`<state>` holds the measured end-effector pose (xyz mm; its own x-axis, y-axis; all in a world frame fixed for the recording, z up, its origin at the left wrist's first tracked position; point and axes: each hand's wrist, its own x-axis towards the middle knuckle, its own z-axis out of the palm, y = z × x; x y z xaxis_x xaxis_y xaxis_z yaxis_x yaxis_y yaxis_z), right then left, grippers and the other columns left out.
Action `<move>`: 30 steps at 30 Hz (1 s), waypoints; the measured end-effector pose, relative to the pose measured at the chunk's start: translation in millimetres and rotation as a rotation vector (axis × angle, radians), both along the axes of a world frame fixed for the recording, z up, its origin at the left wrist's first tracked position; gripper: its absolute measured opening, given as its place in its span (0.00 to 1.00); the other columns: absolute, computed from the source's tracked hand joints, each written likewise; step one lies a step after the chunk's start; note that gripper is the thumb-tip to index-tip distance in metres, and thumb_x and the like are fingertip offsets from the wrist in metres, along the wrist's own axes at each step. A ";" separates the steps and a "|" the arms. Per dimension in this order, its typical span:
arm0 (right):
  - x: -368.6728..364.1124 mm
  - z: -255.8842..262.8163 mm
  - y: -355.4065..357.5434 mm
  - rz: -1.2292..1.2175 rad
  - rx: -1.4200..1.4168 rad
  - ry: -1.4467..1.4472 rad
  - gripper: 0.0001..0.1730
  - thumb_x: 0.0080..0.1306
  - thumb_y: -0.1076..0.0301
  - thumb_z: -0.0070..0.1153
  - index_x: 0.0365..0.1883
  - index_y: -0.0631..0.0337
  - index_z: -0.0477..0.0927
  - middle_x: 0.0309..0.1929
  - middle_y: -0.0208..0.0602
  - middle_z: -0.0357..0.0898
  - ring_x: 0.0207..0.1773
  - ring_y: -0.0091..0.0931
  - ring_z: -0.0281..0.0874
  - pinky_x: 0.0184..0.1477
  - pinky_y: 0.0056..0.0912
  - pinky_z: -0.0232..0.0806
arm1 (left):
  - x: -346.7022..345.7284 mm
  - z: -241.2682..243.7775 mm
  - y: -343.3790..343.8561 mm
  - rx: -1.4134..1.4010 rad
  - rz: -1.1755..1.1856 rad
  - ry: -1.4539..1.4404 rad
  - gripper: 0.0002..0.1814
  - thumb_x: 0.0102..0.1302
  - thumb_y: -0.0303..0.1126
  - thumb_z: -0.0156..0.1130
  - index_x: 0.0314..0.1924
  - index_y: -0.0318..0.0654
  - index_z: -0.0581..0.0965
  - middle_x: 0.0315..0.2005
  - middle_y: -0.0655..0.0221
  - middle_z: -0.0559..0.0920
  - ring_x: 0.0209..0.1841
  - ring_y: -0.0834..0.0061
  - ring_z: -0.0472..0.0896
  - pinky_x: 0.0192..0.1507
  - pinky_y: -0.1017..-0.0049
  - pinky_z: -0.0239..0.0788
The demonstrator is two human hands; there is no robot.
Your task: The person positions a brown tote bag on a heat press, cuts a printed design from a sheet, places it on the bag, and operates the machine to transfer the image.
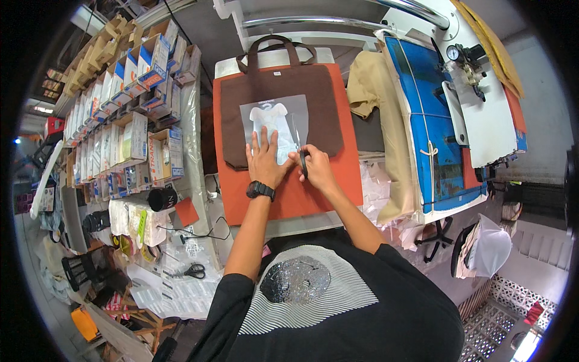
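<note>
A brown fabric tote bag (319, 97) lies flat on an orange pad (289, 203), its handles toward the far edge. On the bag rests a translucent transfer film (298, 106) with a pale, dress-shaped print (278, 131). My left hand (265, 158) presses flat over the lower left of the film, fingers spread, a black watch on the wrist. My right hand (316, 167) grips what look like black-handled scissors (304, 164) at the film's lower right. Their narrow blades seem to point away over the film, partly lost in glare. Both hands nearly meet at the thumbs.
Open cardboard boxes (131, 140) stand stacked at left, near a black mug (163, 199) and another pair of scissors (195, 271). At right are beige fabric (389, 149), a rope-tied blue panel (425, 126) and a pressure gauge (453, 52). Chrome bars (312, 21) cross the far side.
</note>
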<state>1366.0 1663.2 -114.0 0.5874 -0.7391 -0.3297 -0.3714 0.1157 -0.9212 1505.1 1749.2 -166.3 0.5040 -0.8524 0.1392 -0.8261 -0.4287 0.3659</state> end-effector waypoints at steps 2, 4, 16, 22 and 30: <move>7.4 -7.3 -5.2 -0.015 -0.031 -0.045 0.37 0.65 0.46 0.68 0.48 0.80 0.77 0.18 0.37 0.78 0.17 0.21 0.77 0.18 0.26 0.66 | -0.3 0.3 0.6 -0.002 0.002 0.019 0.48 0.59 0.62 0.67 0.75 0.50 0.65 0.79 0.65 0.56 0.80 0.53 0.51 0.77 0.47 0.43; 14.5 -13.8 -14.3 -0.016 -0.046 -0.047 0.38 0.65 0.46 0.69 0.48 0.81 0.77 0.18 0.39 0.79 0.17 0.23 0.78 0.19 0.27 0.67 | -0.5 1.0 1.9 -0.006 0.000 0.012 0.49 0.58 0.63 0.68 0.75 0.49 0.65 0.79 0.64 0.56 0.80 0.53 0.51 0.76 0.47 0.43; 22.7 -4.4 -92.5 0.257 -1.004 0.319 0.25 0.63 0.51 0.66 0.57 0.49 0.81 0.34 0.49 0.83 0.38 0.50 0.81 0.44 0.50 0.73 | -2.7 3.9 -5.5 -0.038 -0.036 0.064 0.49 0.61 0.67 0.62 0.75 0.45 0.65 0.79 0.58 0.54 0.80 0.49 0.47 0.77 0.44 0.38; -162.1 71.0 -13.2 0.465 -0.522 0.706 0.27 0.57 0.42 0.70 0.43 0.57 0.88 0.20 0.44 0.80 0.24 0.37 0.81 0.32 0.43 0.71 | 6.6 3.4 12.5 -0.176 -0.046 0.116 0.42 0.66 0.58 0.63 0.74 0.45 0.65 0.78 0.56 0.56 0.80 0.49 0.49 0.77 0.44 0.38; -71.3 83.6 58.2 -0.012 -0.180 0.146 0.25 0.64 0.62 0.70 0.53 0.61 0.72 0.21 0.38 0.79 0.21 0.23 0.75 0.24 0.29 0.66 | -38.1 65.6 89.2 -0.437 -0.088 1.364 0.22 0.75 0.40 0.61 0.64 0.38 0.75 0.54 0.60 0.83 0.57 0.68 0.81 0.60 0.68 0.71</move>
<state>1294.8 1721.3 -30.4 0.5342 -0.8003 -0.2724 -0.5016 -0.0407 -0.8641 1466.9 1838.4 -100.7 0.4036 -0.9029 -0.1476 0.2537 -0.0446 0.9663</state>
